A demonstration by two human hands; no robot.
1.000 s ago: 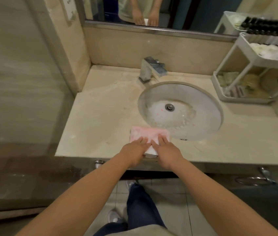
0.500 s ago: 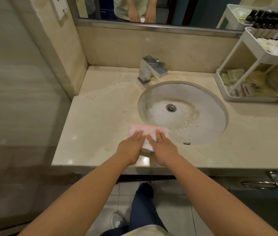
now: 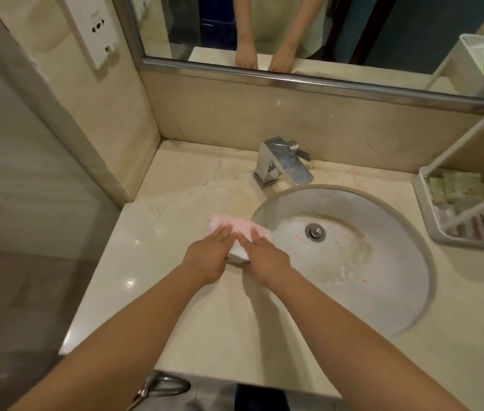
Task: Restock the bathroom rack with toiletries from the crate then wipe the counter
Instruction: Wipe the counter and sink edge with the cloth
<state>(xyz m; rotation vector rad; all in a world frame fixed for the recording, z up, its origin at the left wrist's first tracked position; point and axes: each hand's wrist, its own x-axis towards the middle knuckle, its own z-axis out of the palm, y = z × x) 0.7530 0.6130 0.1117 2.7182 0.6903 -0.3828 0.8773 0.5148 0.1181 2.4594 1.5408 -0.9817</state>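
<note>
Head view: left hand (image 3: 209, 256), right hand (image 3: 264, 258), fingers straight, press pink cloth (image 3: 242, 226) on counter (image 3: 175, 203), wiping step underway; next stroke likely needs even downward pressure.

A steel-framed mirror (image 3: 383, 31) spans 12 o'clock above a beige stone wall (image 3: 264, 114). A white socket plate (image 3: 94, 28) sits on the side wall (image 3: 122, 120) at 11 o'clock. Dark floor (image 3: 12, 307) lies at 8 o'clock.

Beige table (image 3: 145, 262) with sunken sink (image 3: 383, 256).
Pink cloth (image 3: 242, 225) lies at the sink's left rim; tap (image 3: 282, 163) behind, rack (image 3: 423, 209) at right.
</note>
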